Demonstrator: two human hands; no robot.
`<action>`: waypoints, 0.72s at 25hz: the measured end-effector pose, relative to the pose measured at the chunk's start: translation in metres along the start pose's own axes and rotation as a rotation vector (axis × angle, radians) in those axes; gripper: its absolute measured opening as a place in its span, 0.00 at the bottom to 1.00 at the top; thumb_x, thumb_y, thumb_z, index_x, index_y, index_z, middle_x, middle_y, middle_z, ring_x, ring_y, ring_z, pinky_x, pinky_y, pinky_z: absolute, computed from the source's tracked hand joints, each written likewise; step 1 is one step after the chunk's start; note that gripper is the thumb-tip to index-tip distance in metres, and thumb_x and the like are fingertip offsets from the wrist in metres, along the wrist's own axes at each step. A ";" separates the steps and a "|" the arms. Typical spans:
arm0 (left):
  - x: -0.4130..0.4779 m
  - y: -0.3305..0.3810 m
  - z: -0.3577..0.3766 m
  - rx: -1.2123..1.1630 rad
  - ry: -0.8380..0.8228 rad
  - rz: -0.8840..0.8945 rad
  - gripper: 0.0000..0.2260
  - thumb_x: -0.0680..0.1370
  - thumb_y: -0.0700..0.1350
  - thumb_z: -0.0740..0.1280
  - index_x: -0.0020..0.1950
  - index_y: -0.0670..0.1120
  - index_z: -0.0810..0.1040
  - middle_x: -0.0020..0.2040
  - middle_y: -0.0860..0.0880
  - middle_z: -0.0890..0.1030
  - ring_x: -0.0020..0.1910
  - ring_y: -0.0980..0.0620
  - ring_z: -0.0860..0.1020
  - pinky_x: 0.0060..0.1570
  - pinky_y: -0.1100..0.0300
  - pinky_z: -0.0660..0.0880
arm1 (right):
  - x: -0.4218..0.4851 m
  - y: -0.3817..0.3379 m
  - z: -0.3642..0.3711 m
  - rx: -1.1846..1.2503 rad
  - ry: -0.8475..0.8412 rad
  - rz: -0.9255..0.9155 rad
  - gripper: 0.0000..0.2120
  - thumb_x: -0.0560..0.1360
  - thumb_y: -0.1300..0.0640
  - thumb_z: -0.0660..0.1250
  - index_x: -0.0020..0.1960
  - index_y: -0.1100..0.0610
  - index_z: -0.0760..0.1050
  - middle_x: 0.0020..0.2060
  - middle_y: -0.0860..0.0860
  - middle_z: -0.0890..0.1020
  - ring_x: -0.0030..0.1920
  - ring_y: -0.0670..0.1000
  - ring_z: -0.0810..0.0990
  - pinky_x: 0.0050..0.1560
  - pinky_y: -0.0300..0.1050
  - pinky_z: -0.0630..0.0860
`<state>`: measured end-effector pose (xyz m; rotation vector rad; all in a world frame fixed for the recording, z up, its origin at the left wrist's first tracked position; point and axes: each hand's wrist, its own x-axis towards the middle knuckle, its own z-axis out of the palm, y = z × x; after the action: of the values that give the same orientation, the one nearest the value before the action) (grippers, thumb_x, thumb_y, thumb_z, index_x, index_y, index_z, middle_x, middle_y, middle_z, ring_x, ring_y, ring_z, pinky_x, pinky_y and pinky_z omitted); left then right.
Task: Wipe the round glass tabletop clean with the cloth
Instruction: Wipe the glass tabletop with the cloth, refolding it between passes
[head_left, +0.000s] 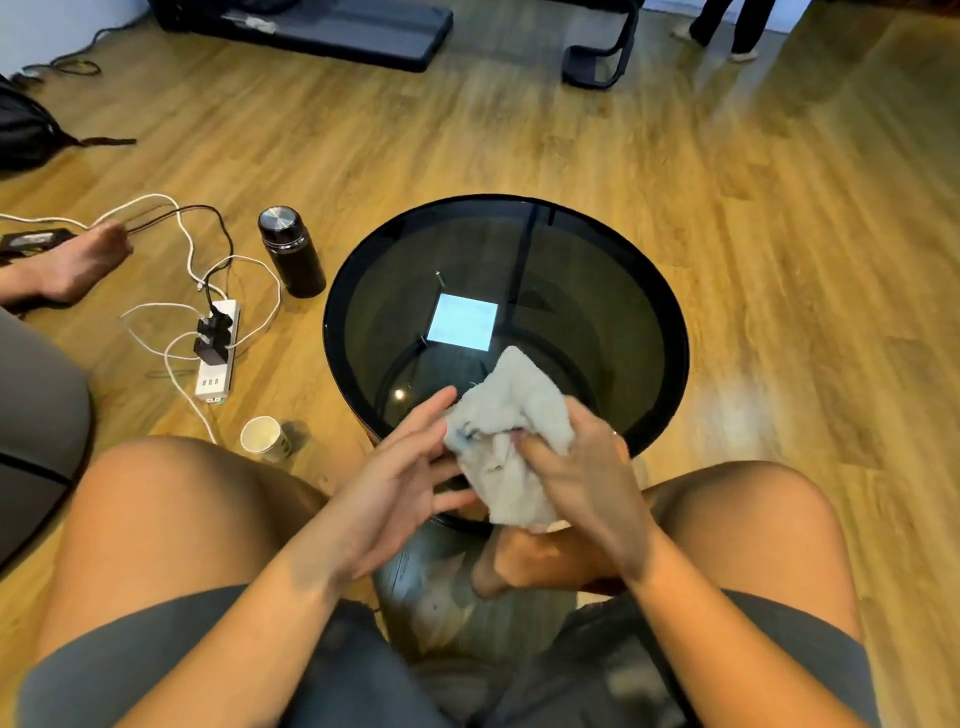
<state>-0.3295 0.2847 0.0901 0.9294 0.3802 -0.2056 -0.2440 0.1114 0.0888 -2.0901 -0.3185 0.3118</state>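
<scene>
Right hand (582, 467) clutches bunched cloth (514, 415) over near edge of glass tabletop (571, 270). Left hand (410, 467), fingers straight, touches cloth. On floor: paper cup (265, 439), contents unclear; flask (291, 252), capped.

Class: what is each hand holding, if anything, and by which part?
The right hand grips the bunched grey cloth by its right side. The left hand holds nothing; its straight fingers touch the cloth's left edge.

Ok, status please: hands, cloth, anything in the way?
Right hand grips cloth, bunched over tabletop near edge. Left hand fingers straight, touching cloth. Bottle and cup on floor, off the glass.
</scene>
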 end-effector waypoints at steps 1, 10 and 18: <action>0.002 0.004 -0.009 0.152 0.104 0.043 0.22 0.78 0.50 0.66 0.72 0.57 0.69 0.68 0.51 0.77 0.67 0.48 0.76 0.66 0.45 0.72 | 0.018 0.013 -0.015 -0.115 0.101 0.006 0.13 0.75 0.50 0.68 0.58 0.52 0.75 0.49 0.45 0.81 0.52 0.49 0.80 0.47 0.31 0.74; 0.030 -0.002 -0.042 1.030 0.615 0.156 0.23 0.82 0.53 0.59 0.77 0.52 0.63 0.80 0.51 0.56 0.78 0.53 0.56 0.70 0.58 0.55 | 0.038 0.044 0.060 -0.616 0.175 -0.145 0.19 0.73 0.56 0.66 0.62 0.59 0.75 0.59 0.62 0.76 0.55 0.61 0.76 0.53 0.55 0.76; 0.045 -0.010 -0.046 1.230 0.493 0.086 0.24 0.83 0.57 0.51 0.78 0.52 0.60 0.81 0.49 0.51 0.80 0.51 0.44 0.77 0.47 0.48 | 0.089 0.065 -0.019 -0.946 0.056 -0.101 0.23 0.72 0.48 0.65 0.64 0.55 0.71 0.58 0.58 0.76 0.58 0.62 0.73 0.53 0.53 0.73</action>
<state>-0.3019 0.3153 0.0395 2.2249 0.6814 -0.1137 -0.1482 0.0943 0.0349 -2.9837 -0.6190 0.0238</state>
